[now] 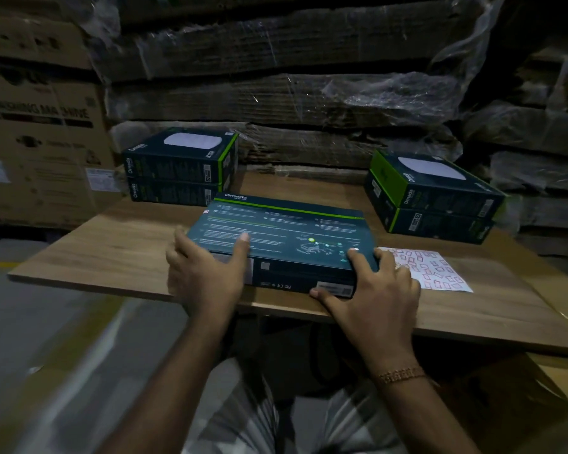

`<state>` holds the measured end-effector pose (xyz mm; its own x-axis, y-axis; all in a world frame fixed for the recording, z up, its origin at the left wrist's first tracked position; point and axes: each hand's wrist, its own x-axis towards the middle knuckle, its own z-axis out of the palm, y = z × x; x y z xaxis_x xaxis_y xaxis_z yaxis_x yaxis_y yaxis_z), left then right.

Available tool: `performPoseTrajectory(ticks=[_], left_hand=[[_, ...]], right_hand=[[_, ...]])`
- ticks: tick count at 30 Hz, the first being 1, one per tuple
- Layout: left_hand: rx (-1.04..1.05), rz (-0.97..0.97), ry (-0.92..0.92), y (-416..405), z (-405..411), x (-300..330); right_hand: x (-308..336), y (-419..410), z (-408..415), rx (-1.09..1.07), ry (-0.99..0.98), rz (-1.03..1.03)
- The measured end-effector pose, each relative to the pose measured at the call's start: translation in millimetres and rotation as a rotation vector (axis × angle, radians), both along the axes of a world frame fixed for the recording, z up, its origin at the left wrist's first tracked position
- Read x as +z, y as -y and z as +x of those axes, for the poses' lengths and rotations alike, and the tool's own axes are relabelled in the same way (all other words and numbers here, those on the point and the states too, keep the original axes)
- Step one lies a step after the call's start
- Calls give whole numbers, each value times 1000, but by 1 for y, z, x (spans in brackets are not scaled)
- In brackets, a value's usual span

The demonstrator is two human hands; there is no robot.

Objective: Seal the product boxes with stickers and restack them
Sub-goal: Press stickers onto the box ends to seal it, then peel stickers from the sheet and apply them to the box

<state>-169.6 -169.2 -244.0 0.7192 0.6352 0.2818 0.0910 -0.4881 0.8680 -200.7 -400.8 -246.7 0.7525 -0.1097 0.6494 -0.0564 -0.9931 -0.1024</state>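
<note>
Head view, scene: a dim warehouse, where a person works at a wooden tabletop [112, 253] backed by shrink-wrapped pallets of cardboard [292, 77].
Product box: a flat dark box [282, 237] with a green stripe lies printed side up at the centre of the tabletop, its near edge close to the front rim.
Left hand: the left hand [204, 273] holds the box's near-left corner, at about 8 o'clock from the box's centre, thumb on the top face and fingers curled round the side; its grip is closed on the box.
Right hand: the right hand [374, 290] holds the near-right corner at about 4 o'clock, one finger on top and the thumb stretched along the front edge; its grip also holds the box. A gold bracelet [400, 375] circles that wrist.
Sticker sheet: a white sheet of red-outlined stickers [440, 273] lies flat just beside the right hand, at 3 o'clock from the box.
Left stack: two matching boxes [181, 172] sit stacked at 11 o'clock.
Right stack: two more boxes [433, 198] sit stacked at 2 o'clock, well apart from the left stack.
Background: a large printed carton [40, 126] stands at 9 o'clock.
</note>
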Motion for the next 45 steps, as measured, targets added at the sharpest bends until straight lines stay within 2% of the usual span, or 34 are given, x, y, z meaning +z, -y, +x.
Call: performPoseTrajectory(ticks=[3, 8, 12, 16, 21, 25, 33, 39, 41, 45], left_hand=[[-97, -15, -127, 18, 11, -1], [-247, -60, -107, 37, 24, 1], [-311, -81, -125, 34, 44, 2], [-378, -123, -100, 23, 69, 8], [-353, -109, -70, 14, 83, 16], [-440, -42, -83, 25, 70, 8], [-613, 4, -103, 26, 72, 2], [-656, -41, -97, 22, 80, -1], [-684, -65, -86, 22, 81, -2], [-757, -171, -106, 16, 89, -6]], right_hand=[[-2, -6, -4, -47, -6, -18], [-8, -14, -12, -106, 4, -36], [-11, -11, -13, -64, 60, -30], [-12, -4, -11, 116, 76, 53], [-15, 10, -6, 489, 13, 366], [-14, 17, 4, 594, 24, 446], [-8, -14, 27, 603, 58, 394], [-3, -3, 29, 710, 26, 474], [0, 10, 30, 660, 27, 494], [4, 38, 42, 383, 5, 444]])
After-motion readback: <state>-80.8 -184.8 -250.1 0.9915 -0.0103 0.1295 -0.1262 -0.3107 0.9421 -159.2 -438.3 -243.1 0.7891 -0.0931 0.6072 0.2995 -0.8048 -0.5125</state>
